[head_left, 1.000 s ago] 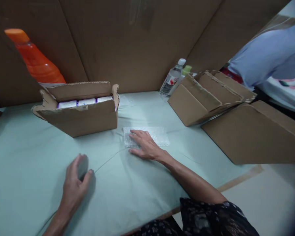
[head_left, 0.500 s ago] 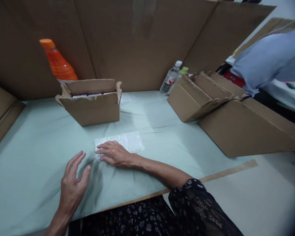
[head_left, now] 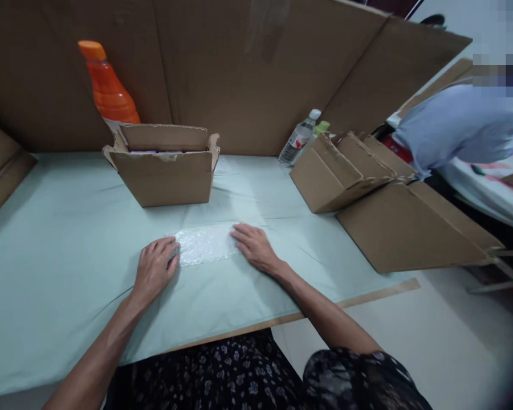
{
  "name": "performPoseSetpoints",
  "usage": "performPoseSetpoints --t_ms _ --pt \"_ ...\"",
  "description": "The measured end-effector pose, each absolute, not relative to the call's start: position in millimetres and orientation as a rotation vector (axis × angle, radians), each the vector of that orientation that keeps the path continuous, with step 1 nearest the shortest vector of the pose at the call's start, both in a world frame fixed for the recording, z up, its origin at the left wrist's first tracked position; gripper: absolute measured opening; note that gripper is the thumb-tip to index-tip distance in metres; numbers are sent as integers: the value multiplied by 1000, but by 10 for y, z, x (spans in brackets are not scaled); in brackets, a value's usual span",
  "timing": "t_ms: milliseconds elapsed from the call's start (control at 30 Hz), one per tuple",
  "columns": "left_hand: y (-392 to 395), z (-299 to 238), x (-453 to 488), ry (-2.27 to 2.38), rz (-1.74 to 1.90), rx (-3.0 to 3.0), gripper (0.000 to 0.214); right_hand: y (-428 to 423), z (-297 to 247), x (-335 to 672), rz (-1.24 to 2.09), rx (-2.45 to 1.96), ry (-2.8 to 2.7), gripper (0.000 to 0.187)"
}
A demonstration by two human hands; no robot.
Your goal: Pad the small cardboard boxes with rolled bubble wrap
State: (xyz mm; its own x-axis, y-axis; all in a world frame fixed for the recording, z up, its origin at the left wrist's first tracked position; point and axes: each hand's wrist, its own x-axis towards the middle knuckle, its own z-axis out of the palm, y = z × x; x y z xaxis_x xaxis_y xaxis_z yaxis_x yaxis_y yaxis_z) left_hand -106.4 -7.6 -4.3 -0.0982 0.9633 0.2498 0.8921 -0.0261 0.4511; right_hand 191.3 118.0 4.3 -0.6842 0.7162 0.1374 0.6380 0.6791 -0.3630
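A flat, clear piece of bubble wrap [head_left: 207,245] lies on the pale green table cover, in front of a small cardboard box. At its left end rests my left hand [head_left: 156,265], its fingertips touching the edge and the thumb a little apart from the fingers. My right hand [head_left: 254,245] lies over the right end with the fingers stretched out and slightly spread. Neither hand lifts the bubble wrap; it stays flat between them. What may be under the fingertips is hidden.
Behind the wrap stands an open cardboard box [head_left: 166,179] with packed items inside. An orange drink bottle [head_left: 111,91] is behind it. Rightward are a clear water bottle [head_left: 299,139], an open box [head_left: 333,173] and a larger box [head_left: 410,228]. A person in a light blue sleeve [head_left: 457,125] is beyond.
My right hand has moved right, from the left end of the bubble wrap to its right end. My left hand has come forward and right onto its left edge.
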Motion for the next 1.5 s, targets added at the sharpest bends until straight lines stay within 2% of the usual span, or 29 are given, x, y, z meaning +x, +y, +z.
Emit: performPoseSetpoints --t_ms 100,200,300,467,667,767,900,1000,1200,1267,1333,1500 --pt "-42 -39 -1149 2110 781 1982 33 1295 113 2318 342 -1402 -2419 34" --pt "111 -40 -1208 2193 793 1939 42 1372 200 2248 344 -1447 -2377 38" --pt "300 -34 -1210 2250 763 1944 41 1435 251 1891 442 -1377 -2472 43" --pt "395 185 -1215 2199 792 2035 15 1485 404 1505 546 -1229 -2553 17" --pt "-111 514 -1364 2201 1100 2257 29 1278 583 1639 364 -828 -2445 27" --pt "-506 383 -1481 1888 935 2644 34 1146 479 1855 398 -636 -2692 26" --pt "-854 294 -1569 1815 797 2589 38 1042 396 2072 508 -768 -2758 32" --pt "-754 364 -1455 1911 913 2496 37 979 477 1878 495 -829 -2659 35" --pt "-342 150 -1153 1757 834 2480 23 827 397 1400 644 -458 -2904 37" --pt "-397 72 -1229 1767 831 2415 23 850 301 1581 681 -538 -2860 32" --pt "-500 60 -1352 1909 854 2272 24 923 244 1854 660 -814 -2686 27" --pt "-460 133 -1329 2414 712 1904 35 1085 261 2070 414 -1363 -2435 25"
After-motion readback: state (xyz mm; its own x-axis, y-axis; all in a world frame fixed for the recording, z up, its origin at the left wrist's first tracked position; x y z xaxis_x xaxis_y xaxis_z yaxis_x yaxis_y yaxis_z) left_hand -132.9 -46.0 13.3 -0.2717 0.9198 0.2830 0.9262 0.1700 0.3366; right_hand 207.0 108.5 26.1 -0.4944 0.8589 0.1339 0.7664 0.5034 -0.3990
